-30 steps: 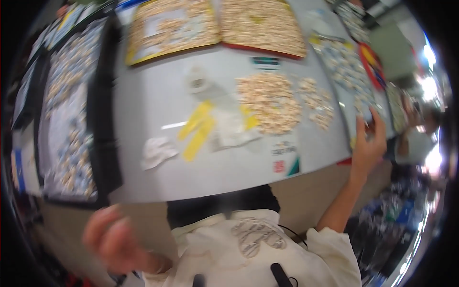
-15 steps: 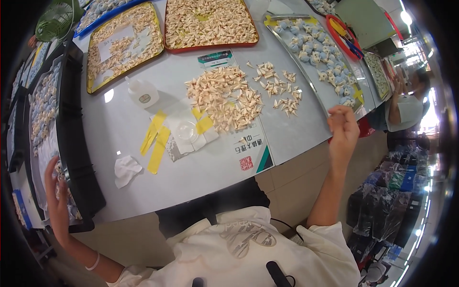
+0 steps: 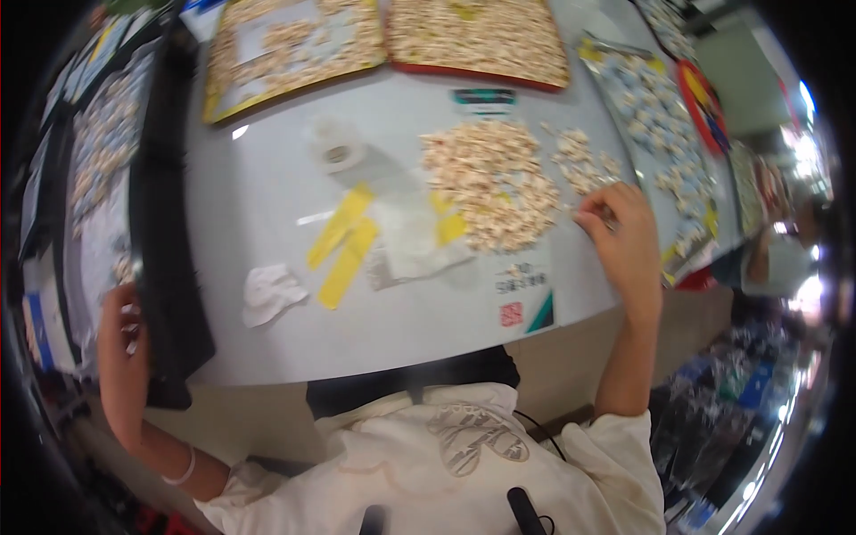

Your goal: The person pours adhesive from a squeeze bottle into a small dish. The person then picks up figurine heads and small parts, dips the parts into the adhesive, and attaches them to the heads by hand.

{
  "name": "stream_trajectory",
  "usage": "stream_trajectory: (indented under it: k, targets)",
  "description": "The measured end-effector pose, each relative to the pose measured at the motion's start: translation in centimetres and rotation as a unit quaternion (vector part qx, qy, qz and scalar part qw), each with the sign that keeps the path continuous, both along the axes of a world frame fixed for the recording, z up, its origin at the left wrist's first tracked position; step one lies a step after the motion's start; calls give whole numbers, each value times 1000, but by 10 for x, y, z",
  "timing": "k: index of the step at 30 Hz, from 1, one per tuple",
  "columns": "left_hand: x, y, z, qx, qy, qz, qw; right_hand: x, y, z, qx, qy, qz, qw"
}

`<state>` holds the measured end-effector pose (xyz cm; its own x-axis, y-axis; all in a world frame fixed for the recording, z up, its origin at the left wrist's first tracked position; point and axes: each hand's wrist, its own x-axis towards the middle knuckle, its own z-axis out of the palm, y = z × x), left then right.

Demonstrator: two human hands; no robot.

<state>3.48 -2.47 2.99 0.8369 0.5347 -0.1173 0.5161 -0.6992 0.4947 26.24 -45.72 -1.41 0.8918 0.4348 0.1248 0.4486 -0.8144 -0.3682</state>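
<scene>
White shirt at the bottom edge, that's you; go outward from there. Your left hand (image 3: 120,343) sits low left, fingers curled on the edge of the black tray (image 3: 165,267) that runs lengthwise away from you along the table's (image 3: 267,178) left side; grip looks closed on it, though blur hides the fingertips. Your right hand (image 3: 624,236) is out over the table on the right, fingers pinched together, something small maybe between them, cannot tell what. The heap of pale small pieces (image 3: 490,183) lies just left of that hand, a smaller scatter (image 3: 584,165) just beyond it, so the right hand is far nearer; the left is well apart. Near edge: a small label with red square and a dark green triangle (image 3: 526,308). Mid-table: crumpled white wad (image 3: 267,292), two yellow strips (image 3: 343,241) lying diagonally, clear bag (image 3: 410,232), tape roll (image 3: 337,153). Beyond that: yellow-rimmed tray (image 3: 285,49) and red-rimmed tray (image 3: 477,40), both full of pale pieces, dark green label (image 3: 481,96) in front of them.
</scene>
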Motion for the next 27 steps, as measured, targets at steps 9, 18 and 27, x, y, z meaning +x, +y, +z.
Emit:
stream_trajectory:
  k: [9, 18, 27]
  targets:
    - [-10, -17, 37, -67, 52, -93, 992, -3, 17, 5, 41, 53, -40, 997]
    - [-9, -14, 23, -55, 28, -35, 998, -1, 20, 3, 40, 65, -31, 997]
    - [-17, -14, 32, -122, 71, 4, 990, -3, 18, 7, 35, 46, -15, 998]
